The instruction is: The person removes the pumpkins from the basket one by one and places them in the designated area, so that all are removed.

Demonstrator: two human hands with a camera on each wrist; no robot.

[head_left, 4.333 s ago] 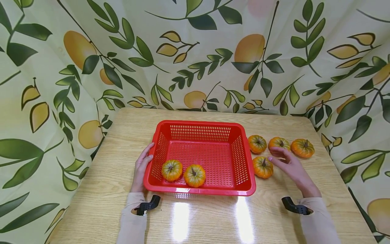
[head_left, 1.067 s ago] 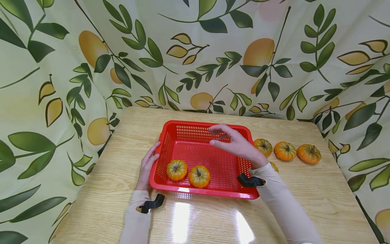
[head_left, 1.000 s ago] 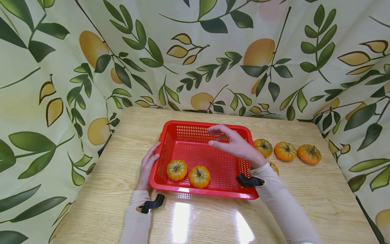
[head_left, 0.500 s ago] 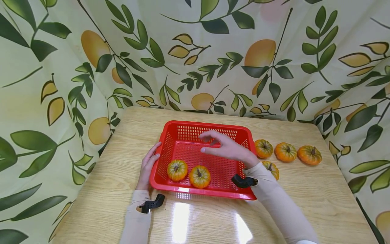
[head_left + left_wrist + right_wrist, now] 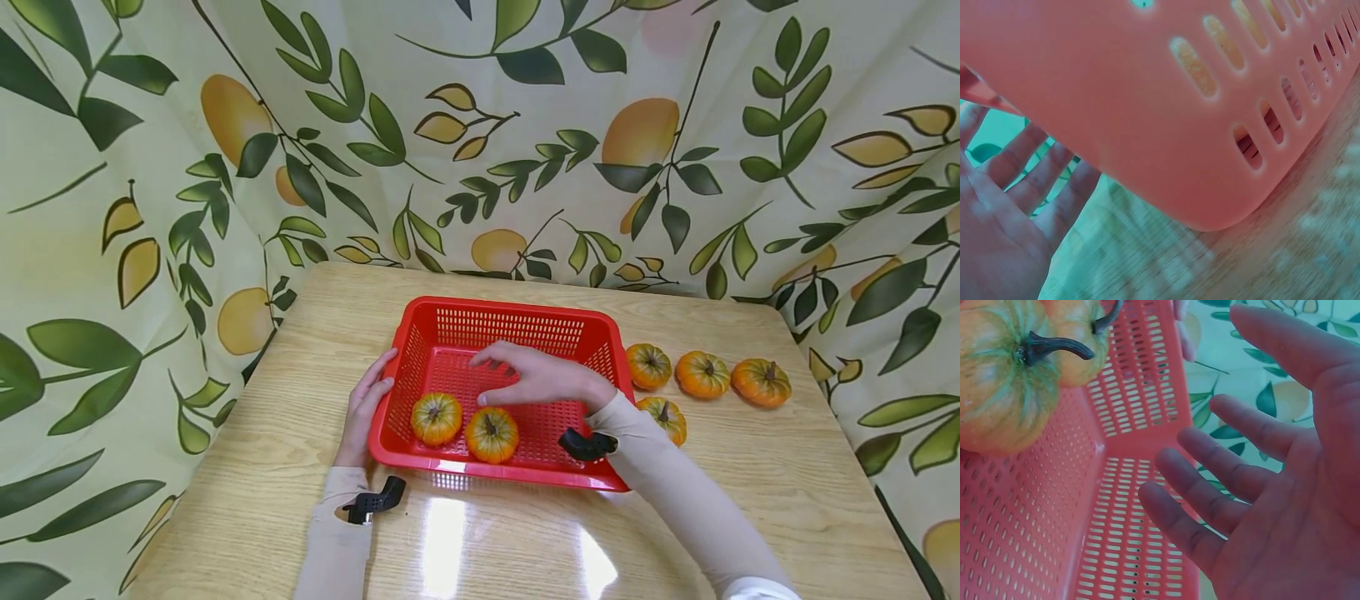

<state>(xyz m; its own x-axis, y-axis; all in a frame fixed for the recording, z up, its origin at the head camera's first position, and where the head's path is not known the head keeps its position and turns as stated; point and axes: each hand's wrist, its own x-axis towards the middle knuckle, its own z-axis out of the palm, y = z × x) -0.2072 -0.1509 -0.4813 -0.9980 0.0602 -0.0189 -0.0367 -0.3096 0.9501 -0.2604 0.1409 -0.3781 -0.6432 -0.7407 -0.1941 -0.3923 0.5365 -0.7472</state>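
Observation:
A red perforated plastic basket (image 5: 525,477) stands on the wooden table. Two small orange-yellow pumpkins, the left pumpkin (image 5: 437,419) and the right pumpkin (image 5: 491,435), lie in its near left part. Against the basket's left rim rests my left hand (image 5: 362,412); in the left wrist view its fingers (image 5: 1047,175) look fairly straight, their tips hidden by the basket wall. Over the basket's middle hovers my right hand (image 5: 536,377), fingers spread and loosely bent, holding nothing. Its thumb is just above the right pumpkin; in the right wrist view the palm is bare.
Right of the basket, several more pumpkins sit on the table: one (image 5: 648,367) close to its wall, others (image 5: 702,374) (image 5: 761,382) further right, and a nearer pumpkin (image 5: 664,418) partly behind the right sleeve. A leaf-patterned curtain (image 5: 525,167) closes off the back and sides.
From beside the pumpkins on the right, my right hand has come over the basket, then lower and leftward towards the two pumpkins inside. My left hand stays at the rim.

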